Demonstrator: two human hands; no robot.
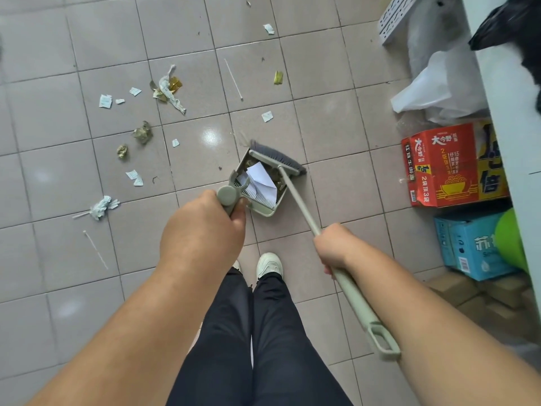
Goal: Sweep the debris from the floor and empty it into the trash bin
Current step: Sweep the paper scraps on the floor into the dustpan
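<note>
Head view: left hand [205, 230] grips the dustpan [262, 186], right hand [333, 247] grips the broom [278, 158], mid-sweep; scattered debris [168, 89] likely needs gathering next.

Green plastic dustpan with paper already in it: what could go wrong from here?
1. The folded white paper stands above the green plastic dustpan and might slip out if the left hand tilts it.
2. The grey-bristled broom, held by the right hand, may miss the thin white sticks.
</note>
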